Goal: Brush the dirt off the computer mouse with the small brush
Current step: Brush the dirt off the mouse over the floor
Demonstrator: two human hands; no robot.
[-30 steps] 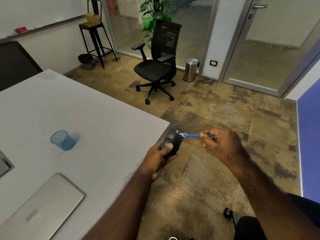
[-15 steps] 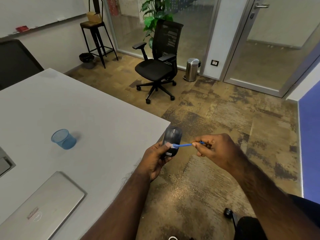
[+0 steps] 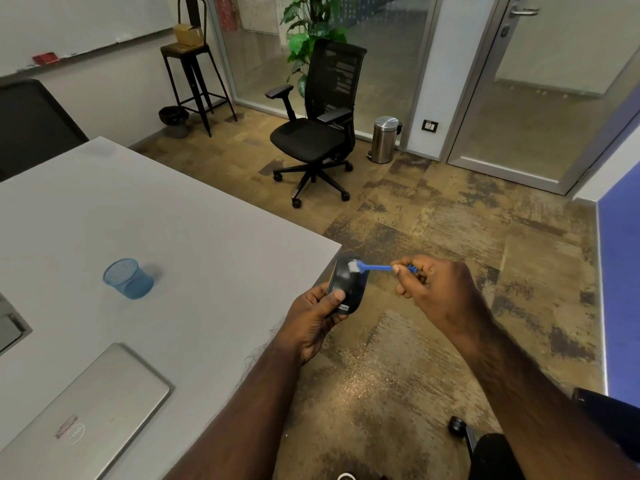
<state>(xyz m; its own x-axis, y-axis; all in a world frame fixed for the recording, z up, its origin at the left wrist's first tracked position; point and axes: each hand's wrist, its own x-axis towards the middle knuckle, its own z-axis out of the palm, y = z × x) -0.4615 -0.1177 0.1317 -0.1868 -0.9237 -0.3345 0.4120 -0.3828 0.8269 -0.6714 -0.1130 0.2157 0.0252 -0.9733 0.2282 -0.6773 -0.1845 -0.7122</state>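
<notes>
Beyond the grey table's corner, over patchy carpet, your left hand grips the black plastic computer mouse. Your right hand pinches the small blue brush, bristles touching its far end. You're mid-brushing; remaining dirt can't be judged.

Left of hands: table corner close, cup and laptop well apart.
Ahead: open floor up to office chair.

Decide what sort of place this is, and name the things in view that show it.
Probably an office meeting room: a large grey table with a closed laptop, a whiteboard on the wall, and a swivel office chair before glass partitions.
</notes>
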